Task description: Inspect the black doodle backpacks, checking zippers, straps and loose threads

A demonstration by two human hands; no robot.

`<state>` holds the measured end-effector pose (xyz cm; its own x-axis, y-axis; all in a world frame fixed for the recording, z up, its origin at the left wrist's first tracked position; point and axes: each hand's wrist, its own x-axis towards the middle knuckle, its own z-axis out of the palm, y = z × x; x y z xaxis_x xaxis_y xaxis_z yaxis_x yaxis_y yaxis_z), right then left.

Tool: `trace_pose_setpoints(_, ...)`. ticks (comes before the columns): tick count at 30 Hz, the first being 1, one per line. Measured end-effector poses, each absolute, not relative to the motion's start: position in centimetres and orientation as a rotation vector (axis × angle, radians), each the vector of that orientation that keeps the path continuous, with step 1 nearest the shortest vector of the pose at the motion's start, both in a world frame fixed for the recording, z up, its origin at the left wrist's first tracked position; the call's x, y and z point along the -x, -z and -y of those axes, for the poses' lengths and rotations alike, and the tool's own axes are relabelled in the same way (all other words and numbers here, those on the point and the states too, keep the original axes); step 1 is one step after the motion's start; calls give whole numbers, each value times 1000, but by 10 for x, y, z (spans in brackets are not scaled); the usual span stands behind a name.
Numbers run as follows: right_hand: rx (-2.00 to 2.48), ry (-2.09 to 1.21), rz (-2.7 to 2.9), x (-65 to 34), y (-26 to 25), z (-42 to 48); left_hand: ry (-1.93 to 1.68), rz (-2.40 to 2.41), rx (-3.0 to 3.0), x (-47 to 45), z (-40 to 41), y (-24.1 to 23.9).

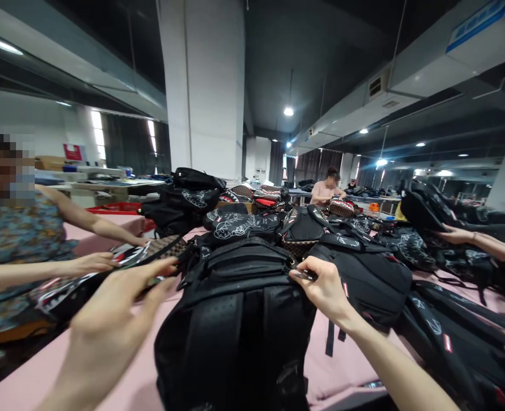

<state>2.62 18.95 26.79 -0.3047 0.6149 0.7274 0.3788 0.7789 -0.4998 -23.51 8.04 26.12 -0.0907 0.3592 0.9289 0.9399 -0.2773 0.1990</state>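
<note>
A black backpack [239,319] stands upright in front of me on a pink-covered table [33,377], its padded back panel facing me. My left hand [119,302] reaches to the bag's upper left side, fingers stretched out and touching near the top edge. My right hand [323,288] is at the bag's upper right corner, its fingers pinched on a small dark piece there, apparently a zipper pull [304,275].
Several more black backpacks [243,222] are piled across the table behind. A person at the left [16,240] handles a patterned bag [149,251]. Another person's hand [457,234] reaches in from the right. A third person [329,191] works at the far end.
</note>
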Motion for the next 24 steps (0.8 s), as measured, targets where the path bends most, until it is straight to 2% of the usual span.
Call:
trace_pose_setpoints(2, 749, -331, 1922, -23, -266, -189, 1080, 1143, 1797, 198, -81, -265)
trace_pose_setpoints(5, 773, -296, 1933, -24, -264, -191, 757, 1093, 1783, 155, -90, -260)
trace_pose_setpoints(10, 958, 102, 1974, -27, -264, -199, 679, 1206, 1795, 141, -96, -254)
trace_pose_setpoints(12, 1009, 158, 1992, -27, -266, -203, 698, 1199, 1824, 144, -91, -253)
trace_pose_setpoints(18, 715, -466, 2026, -19, -286, -214, 706, 1249, 1840, 151, -79, -243)
trace_pose_setpoints(24, 600, -784, 1970, 13, -299, -211, 569, 1457, 1909, 152, -79, -252)
